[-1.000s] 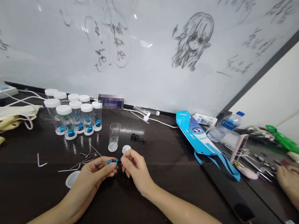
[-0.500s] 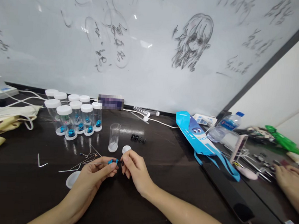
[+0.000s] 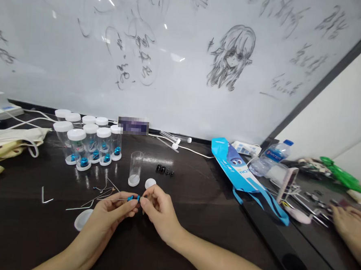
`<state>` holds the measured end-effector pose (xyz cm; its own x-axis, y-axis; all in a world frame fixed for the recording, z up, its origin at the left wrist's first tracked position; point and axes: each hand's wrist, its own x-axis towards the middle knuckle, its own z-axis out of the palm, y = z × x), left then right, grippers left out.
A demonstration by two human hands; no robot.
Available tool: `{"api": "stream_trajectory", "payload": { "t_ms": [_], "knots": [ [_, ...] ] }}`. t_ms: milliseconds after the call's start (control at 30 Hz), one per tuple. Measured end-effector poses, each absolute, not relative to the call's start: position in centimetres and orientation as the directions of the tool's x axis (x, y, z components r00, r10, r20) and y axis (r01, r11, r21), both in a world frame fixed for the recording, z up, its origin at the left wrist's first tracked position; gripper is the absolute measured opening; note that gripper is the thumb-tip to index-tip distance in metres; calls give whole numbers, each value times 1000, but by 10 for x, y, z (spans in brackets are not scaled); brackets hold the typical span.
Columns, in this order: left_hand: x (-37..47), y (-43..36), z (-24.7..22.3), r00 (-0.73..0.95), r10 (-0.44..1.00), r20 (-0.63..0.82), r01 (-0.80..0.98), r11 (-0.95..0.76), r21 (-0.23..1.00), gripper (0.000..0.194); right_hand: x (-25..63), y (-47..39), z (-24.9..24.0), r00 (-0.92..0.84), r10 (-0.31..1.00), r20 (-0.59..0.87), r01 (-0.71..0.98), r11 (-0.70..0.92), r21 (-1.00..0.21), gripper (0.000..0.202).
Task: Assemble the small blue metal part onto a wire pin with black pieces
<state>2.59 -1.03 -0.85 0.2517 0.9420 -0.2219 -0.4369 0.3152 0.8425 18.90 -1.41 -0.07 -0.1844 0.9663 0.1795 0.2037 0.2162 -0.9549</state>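
Between the thumb and fingers of my left hand (image 3: 114, 212) is a small blue part (image 3: 130, 198) with a thin rod running left from it. My right hand (image 3: 159, 211) pinches at the right end of this part; what its fingertips hold is mostly hidden. Just beyond the hands, a clear tube (image 3: 135, 167) stands upright without a lid on top, beside a white cap (image 3: 150, 184). Several small black pieces (image 3: 165, 170) lie to the right of the tube. Thin wires (image 3: 103, 193) and a white lid (image 3: 82, 220) are left of my left hand.
Several capped tubes (image 3: 84, 155) with blue parts stand at the left, near an L-shaped key (image 3: 46, 196). A blue bag (image 3: 236, 167), a water bottle (image 3: 272, 157) and a black slab (image 3: 272, 234) are on the right. Another person's hand (image 3: 350, 227) rests at the right edge.
The view has tilted and shifted slightly. My right fingertips have closed in on the blue part's right end, covering the black piece seen there before. My left hand keeps its hold.
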Motion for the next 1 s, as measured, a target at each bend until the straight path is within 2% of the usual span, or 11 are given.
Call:
{"api": "stream_trajectory", "payload": {
  "t_ms": [533, 800, 1000],
  "knots": [
    [26, -10, -11, 266, 938, -221, -408, 317, 856, 19, 191, -11, -8, -229, 963, 139, 140, 174, -975, 46],
    [27, -10, -7, 230, 941, -249, -425, 327, 844, 22, 189, -13, -1, -144, 975, 169, -18, 168, -986, 38],
    [26, -10, -8, 240, 939, -247, -419, 329, 846, 20, 189, -13, -1, -136, 979, 152, -10, 152, -988, 36]
  ]
}}
